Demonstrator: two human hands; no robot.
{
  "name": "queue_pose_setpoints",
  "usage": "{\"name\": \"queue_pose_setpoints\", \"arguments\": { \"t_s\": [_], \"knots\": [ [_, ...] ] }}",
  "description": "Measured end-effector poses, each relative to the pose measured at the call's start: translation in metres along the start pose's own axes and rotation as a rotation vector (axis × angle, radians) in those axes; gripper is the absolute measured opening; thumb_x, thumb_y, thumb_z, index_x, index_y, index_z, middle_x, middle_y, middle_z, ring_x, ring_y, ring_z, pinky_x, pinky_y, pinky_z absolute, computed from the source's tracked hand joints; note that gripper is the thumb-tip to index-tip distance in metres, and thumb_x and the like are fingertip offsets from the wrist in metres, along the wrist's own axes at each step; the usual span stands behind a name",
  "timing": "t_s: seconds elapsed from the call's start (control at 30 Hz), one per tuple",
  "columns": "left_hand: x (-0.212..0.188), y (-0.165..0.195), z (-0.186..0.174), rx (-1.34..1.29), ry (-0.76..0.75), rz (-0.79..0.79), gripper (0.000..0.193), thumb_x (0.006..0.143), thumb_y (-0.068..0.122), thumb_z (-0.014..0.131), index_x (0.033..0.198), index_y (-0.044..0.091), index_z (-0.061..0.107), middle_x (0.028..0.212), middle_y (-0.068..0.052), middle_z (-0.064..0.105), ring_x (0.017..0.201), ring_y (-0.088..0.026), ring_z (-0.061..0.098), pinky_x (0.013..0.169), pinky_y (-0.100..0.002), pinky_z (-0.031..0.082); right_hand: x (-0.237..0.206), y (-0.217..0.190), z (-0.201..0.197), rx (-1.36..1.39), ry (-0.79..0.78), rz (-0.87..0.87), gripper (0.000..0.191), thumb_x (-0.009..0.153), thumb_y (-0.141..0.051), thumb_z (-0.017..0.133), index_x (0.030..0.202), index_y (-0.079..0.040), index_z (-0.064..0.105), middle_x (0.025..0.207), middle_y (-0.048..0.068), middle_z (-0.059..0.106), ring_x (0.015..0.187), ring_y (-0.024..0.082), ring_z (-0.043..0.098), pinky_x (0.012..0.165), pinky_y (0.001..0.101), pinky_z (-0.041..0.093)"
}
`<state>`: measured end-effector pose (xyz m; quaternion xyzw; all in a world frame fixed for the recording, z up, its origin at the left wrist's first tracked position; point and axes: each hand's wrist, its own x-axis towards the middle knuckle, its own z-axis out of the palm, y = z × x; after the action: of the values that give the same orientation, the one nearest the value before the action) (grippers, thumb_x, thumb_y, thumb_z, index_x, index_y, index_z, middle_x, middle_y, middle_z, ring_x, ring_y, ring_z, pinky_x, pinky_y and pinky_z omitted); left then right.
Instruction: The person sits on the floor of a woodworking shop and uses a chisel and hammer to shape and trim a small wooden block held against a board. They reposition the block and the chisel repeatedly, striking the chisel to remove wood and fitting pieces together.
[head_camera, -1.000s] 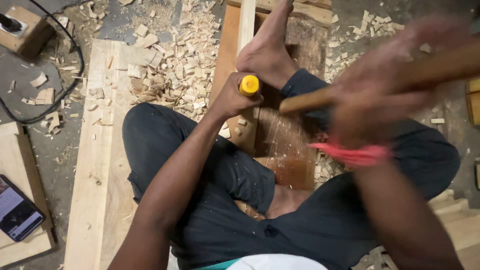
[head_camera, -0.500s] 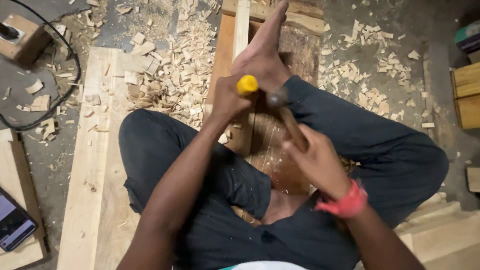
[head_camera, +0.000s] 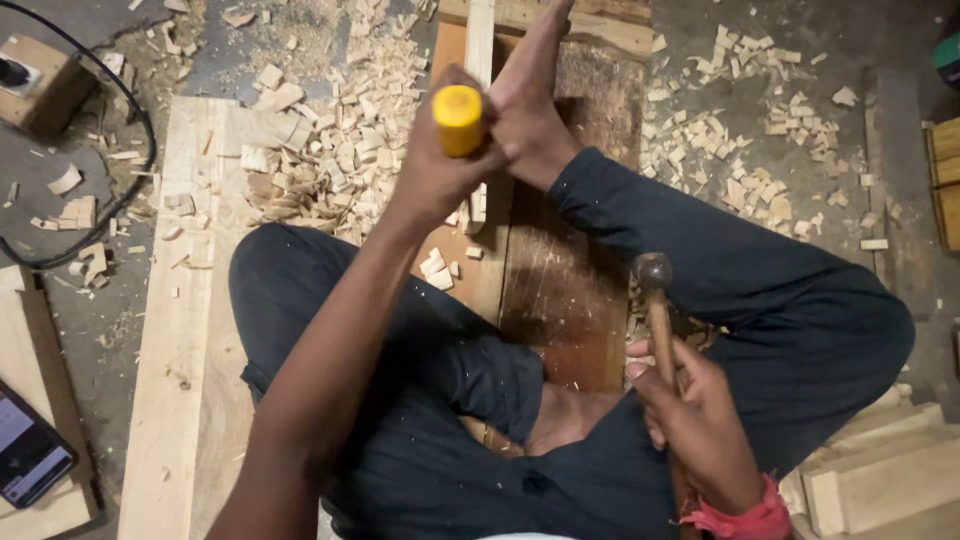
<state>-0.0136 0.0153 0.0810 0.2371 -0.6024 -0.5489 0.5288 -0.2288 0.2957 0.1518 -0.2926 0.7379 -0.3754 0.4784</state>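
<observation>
My left hand (head_camera: 440, 170) is wrapped around a chisel with a yellow handle (head_camera: 458, 118), held upright over a narrow wooden strip (head_camera: 480, 40) on a brown board (head_camera: 560, 290). My bare foot (head_camera: 530, 110) presses on the board beside the chisel. My right hand (head_camera: 700, 420) grips the wooden handle of a hammer (head_camera: 656, 300), its round metal head pointing up, drawn back near my right knee. A red band (head_camera: 740, 520) sits on that wrist. I sit cross-legged in dark trousers.
Wood chips (head_camera: 340, 140) are piled left of the board, and more chips (head_camera: 750, 130) lie to the right. A pale plank (head_camera: 180, 330) lies at my left. A phone (head_camera: 28, 450) rests on a wood block; a black cable (head_camera: 120, 110) loops at far left. Stacked timber (head_camera: 880, 480) is at lower right.
The hammer has drawn back from the chisel's yellow top toward my right knee. The left hand stays on the chisel.
</observation>
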Motion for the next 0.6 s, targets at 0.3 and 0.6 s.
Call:
{"name": "queue_pose_setpoints", "arguments": {
  "t_s": [0.3,0.6],
  "knots": [
    [0.025,-0.039,0.033,0.042,-0.392,0.134,0.018,0.085,0.006,0.087,0.096,0.007,0.073,0.093,-0.002,0.076,0.097,-0.010,0.071,0.091,-0.029,0.056,-0.017,-0.010,0.004,-0.021,0.008,-0.034,0.024,0.093,-0.010,0.064,0.115,-0.001,0.064,0.060,-0.001,0.046,0.043,0.008,0.042,0.038,0.0262,0.034],
    [0.012,-0.025,0.033,-0.008,-0.311,0.055,0.028,0.081,0.012,0.093,0.097,0.007,0.071,0.092,0.000,0.072,0.091,-0.009,0.069,0.086,-0.026,0.057,-0.023,-0.022,0.009,-0.019,-0.033,-0.066,0.024,0.094,-0.011,0.063,0.115,0.000,0.064,0.059,0.000,0.046,0.045,0.007,0.042,0.040,0.0255,0.036]
  ]
}}
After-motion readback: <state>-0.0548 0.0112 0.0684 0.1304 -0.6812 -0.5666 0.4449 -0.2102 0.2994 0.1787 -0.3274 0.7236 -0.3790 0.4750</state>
